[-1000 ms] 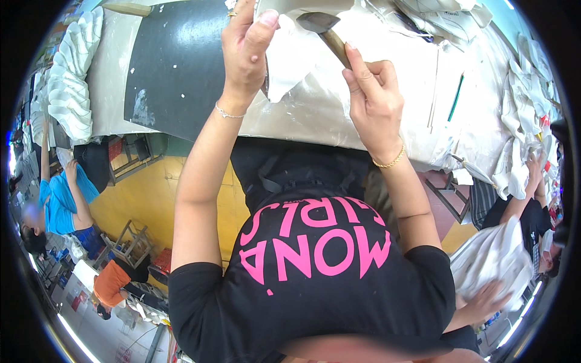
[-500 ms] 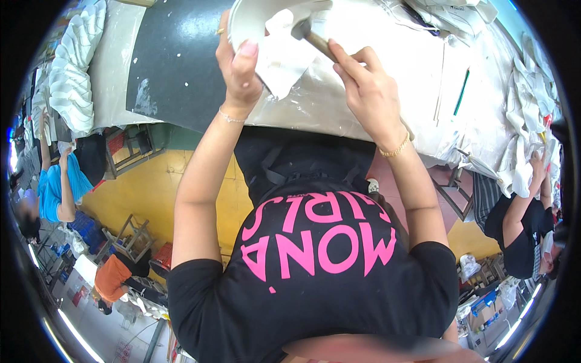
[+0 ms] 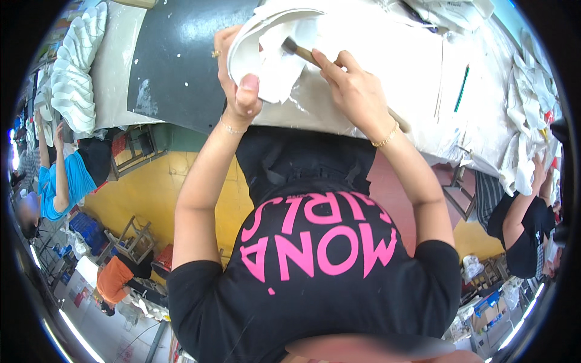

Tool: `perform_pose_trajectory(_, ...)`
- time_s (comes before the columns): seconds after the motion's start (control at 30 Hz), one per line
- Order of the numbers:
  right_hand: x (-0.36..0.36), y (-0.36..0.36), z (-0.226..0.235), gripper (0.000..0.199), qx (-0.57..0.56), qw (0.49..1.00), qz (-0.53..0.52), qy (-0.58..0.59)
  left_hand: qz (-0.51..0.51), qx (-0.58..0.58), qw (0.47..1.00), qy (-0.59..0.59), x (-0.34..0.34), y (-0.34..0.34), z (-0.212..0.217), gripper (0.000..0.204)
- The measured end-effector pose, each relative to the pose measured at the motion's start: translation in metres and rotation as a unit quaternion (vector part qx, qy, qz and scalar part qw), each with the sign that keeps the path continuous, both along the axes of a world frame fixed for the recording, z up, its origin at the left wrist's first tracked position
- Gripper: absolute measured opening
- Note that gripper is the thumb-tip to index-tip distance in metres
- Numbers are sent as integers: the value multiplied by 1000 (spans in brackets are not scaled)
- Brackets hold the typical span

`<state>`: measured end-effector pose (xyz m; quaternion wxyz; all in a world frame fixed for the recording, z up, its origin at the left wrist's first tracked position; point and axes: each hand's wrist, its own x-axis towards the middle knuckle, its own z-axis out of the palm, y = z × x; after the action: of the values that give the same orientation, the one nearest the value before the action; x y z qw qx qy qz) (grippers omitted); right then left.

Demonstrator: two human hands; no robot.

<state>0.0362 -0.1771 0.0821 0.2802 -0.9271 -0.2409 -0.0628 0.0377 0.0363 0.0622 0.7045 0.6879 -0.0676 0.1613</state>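
My left hand (image 3: 237, 85) grips a white, unglazed round ceramic piece (image 3: 266, 42) by its rim and holds it tilted above the near edge of the table (image 3: 181, 72). My right hand (image 3: 354, 91) holds a wooden-handled brush (image 3: 301, 51). The brush's dark bristles touch the white inner face of the piece, beside a white cloth-like fold (image 3: 281, 75) that hangs from it.
A stack of white moulded pieces (image 3: 72, 66) lies at the table's left end. White sheets and pieces (image 3: 508, 91) cover the right side. A person in blue (image 3: 57, 181) sits at the left, another in black (image 3: 526, 224) at the right. Stools (image 3: 130, 239) stand on the yellow floor.
The white piece has come nearer and turned so its inner face shows. My right hand has brought the brush onto that face.
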Motion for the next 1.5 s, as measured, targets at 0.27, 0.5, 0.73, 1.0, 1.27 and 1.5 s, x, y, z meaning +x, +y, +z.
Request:
perform_pose_trajectory(0.27, -11, 2, 2, 49, -47, 999, 12, 8, 10, 70, 997, -24, -11, 4, -4, 76)
perform_pose_trajectory(0.5, -23, 7, 5, 49, 7, 1000, 27, 6, -16, 177, 977, -116, -18, 5, -7, 77)
perform_pose_trajectory(0.73, -33, -1, 0, 49, 42, 998, 40, -9, 17, 226, 958, -174, -27, 1, -5, 78)
perform_pose_trajectory(1.0, -34, -9, -5, 45, -27, 993, 56, 99, 18, 259, 945, -201, -25, 2, -2, 84)
perform_pose_trajectory(1.27, 11, -19, -18, 44, -36, 998, -21, 39, 61, 139, 981, -119, 24, -10, 13, 67)
perform_pose_trajectory(1.5, 31, -19, -15, 42, -48, 998, -29, -5, 55, 173, 979, -96, 48, -18, 35, 55)
